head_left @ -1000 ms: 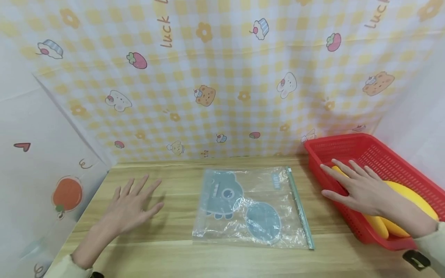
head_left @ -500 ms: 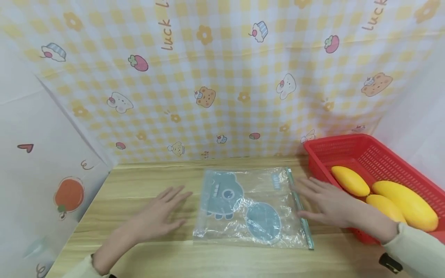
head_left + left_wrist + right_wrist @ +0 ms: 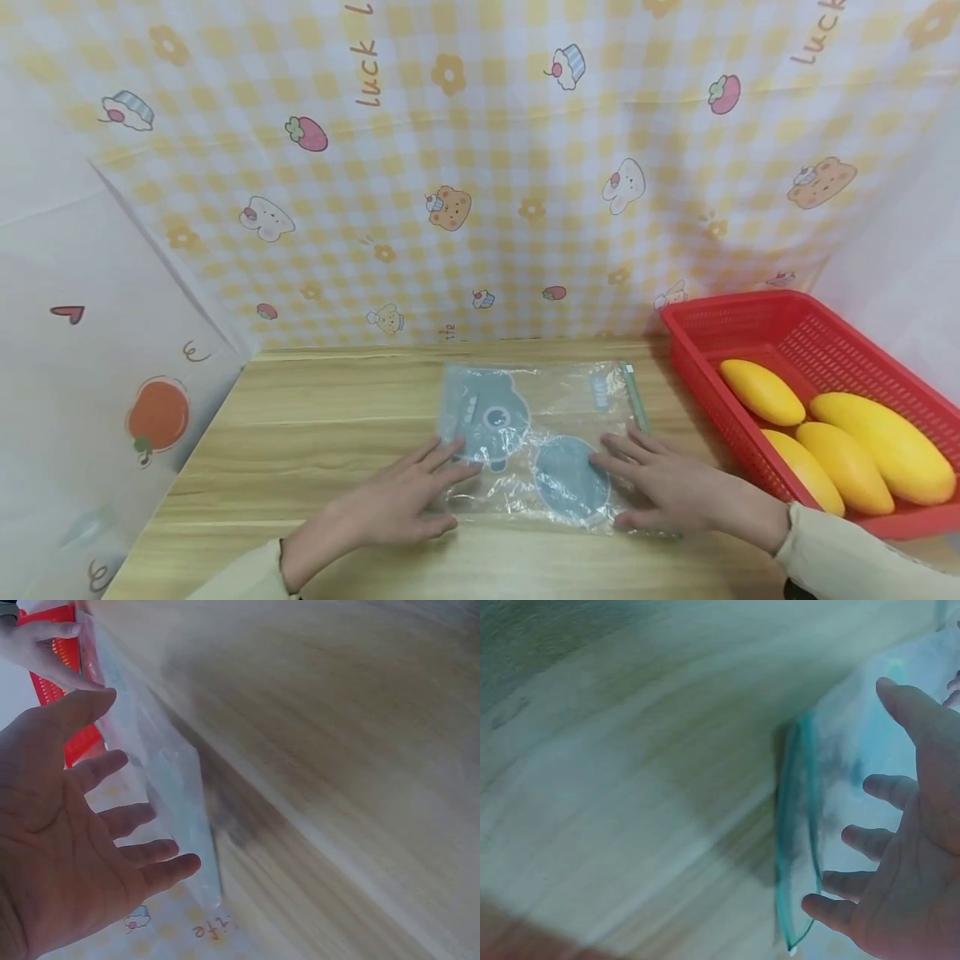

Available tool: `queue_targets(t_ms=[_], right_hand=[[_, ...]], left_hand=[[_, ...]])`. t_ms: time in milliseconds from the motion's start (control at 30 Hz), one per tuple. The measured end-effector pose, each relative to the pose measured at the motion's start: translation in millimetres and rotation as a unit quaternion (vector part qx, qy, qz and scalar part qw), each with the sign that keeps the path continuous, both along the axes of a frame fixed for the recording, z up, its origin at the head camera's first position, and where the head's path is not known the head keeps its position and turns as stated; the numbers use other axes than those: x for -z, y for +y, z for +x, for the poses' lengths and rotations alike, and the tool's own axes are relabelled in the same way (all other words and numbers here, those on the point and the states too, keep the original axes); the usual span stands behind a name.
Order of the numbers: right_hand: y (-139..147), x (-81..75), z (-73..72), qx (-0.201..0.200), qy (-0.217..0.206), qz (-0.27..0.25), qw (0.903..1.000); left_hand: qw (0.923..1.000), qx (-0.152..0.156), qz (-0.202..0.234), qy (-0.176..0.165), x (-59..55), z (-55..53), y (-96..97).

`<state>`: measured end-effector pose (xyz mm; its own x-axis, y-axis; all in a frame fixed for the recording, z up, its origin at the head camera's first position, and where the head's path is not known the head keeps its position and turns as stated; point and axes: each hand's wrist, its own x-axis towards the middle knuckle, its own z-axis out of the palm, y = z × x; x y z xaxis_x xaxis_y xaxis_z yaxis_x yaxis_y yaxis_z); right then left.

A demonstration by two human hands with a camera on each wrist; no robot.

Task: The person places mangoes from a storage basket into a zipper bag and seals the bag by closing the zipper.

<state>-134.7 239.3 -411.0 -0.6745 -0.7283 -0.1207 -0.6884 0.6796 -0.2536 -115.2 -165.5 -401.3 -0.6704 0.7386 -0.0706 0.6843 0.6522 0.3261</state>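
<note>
A clear zip bag (image 3: 558,408) with a blue-green cartoon print lies flat on the wooden table, its green zip strip (image 3: 635,396) along the right side. My left hand (image 3: 401,500) reaches over the bag's lower left corner, fingers spread. Over its lower right part is my right hand (image 3: 671,492), which hides some of the zip strip. In the left wrist view, loosely bent fingers overlap the bag (image 3: 176,772). Spread fingers stand by the zip strip (image 3: 782,855) in the right wrist view. Neither hand grips anything; whether the fingertips touch the plastic, I cannot tell.
At the right stands a red perforated basket (image 3: 735,308) holding several yellow mangoes (image 3: 881,446). A yellow checked cloth (image 3: 510,158) hangs behind the table, and a white printed sheet (image 3: 97,350) borders its left side.
My left hand has moved right to the bag's left edge. My right hand has come left from above the basket to over the bag, uncovering the mangoes. The bag lies where it was.
</note>
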Motion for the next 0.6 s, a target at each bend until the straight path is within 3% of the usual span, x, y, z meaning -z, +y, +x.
queue_targets(t_ms=[267,600], right_hand=[[1.9,11.2,-2.1,0.023,-0.042,0.004,0.9988],[-2.0,17.7,-7.1,0.018,-0.038,-0.005,0.9991]], left_hand=[[0.9998,-0.005,-0.019,0.008,9.3,-0.5,-4.1],[0.9985,-0.051,-0.018,-0.01,10.5,0.9,-7.1]])
